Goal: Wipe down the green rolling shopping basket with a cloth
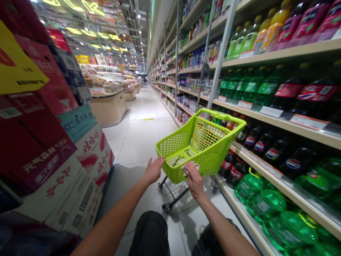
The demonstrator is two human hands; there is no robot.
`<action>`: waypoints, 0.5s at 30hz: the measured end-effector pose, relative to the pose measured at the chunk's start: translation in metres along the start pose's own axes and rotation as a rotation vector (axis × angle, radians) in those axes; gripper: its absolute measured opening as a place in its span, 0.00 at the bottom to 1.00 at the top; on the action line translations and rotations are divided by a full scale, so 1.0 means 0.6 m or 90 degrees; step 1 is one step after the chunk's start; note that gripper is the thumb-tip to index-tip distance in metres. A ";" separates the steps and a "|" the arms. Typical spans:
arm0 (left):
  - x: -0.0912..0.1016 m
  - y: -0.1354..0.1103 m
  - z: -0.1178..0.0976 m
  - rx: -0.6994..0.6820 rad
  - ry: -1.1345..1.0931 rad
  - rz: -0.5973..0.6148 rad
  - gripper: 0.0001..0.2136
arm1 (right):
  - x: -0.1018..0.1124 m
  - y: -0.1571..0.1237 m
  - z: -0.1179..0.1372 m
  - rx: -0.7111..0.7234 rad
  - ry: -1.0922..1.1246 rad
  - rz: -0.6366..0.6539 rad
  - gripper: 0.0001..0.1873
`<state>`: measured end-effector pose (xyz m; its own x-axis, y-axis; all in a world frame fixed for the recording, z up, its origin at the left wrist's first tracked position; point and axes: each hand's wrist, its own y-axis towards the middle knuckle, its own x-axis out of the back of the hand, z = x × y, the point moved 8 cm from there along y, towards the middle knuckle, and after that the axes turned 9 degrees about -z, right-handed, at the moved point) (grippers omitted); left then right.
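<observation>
A lime-green shopping cart [206,165] with a perforated plastic basket stands on the tiles in front of me, angled toward the shelves. At its near left corner is my left hand [154,170], fingers stretched out and reaching the basket's rim. My right hand [195,180] is closed on a pale crumpled cloth [188,168], pressed against the basket's outer side close to that corner. Part of the cloth is hidden under my fingers. No goods show inside the basket. Below it are dark legs with small casters [167,207].
Shelves [279,121] of soft drink bottles line the right, close to the cart. Stacked drink cartons [92,153] rise on the left. Beyond them stands a rounded display counter [108,106] with packaged goods. A tiled aisle [133,137] runs into the distance.
</observation>
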<state>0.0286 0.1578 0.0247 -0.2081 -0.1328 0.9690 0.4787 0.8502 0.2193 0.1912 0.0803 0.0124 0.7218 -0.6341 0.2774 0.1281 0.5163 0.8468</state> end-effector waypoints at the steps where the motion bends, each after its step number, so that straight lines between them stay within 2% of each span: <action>1: -0.001 0.002 0.007 -0.002 0.013 0.001 0.32 | 0.008 0.023 0.008 0.005 0.003 -0.015 0.25; 3: -0.005 0.002 0.010 -0.025 0.026 -0.004 0.32 | 0.002 0.044 0.033 0.049 0.013 0.005 0.24; 6: -0.004 -0.002 0.005 -0.031 0.021 -0.036 0.31 | -0.027 0.025 0.071 0.139 0.017 0.086 0.24; 9: 0.010 -0.001 -0.006 -0.040 0.004 -0.078 0.27 | -0.031 0.014 0.084 0.170 0.020 0.125 0.25; 12: 0.023 0.005 -0.015 -0.070 0.006 -0.097 0.21 | -0.003 0.045 0.055 0.090 -0.014 0.060 0.26; 15: 0.019 0.009 -0.008 -0.048 0.023 -0.091 0.17 | 0.017 0.068 0.008 -0.004 -0.063 0.003 0.26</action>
<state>0.0328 0.1586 0.0373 -0.2488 -0.2686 0.9306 0.5095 0.7808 0.3616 0.2006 0.0922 0.0521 0.6514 -0.6852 0.3259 0.1288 0.5231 0.8425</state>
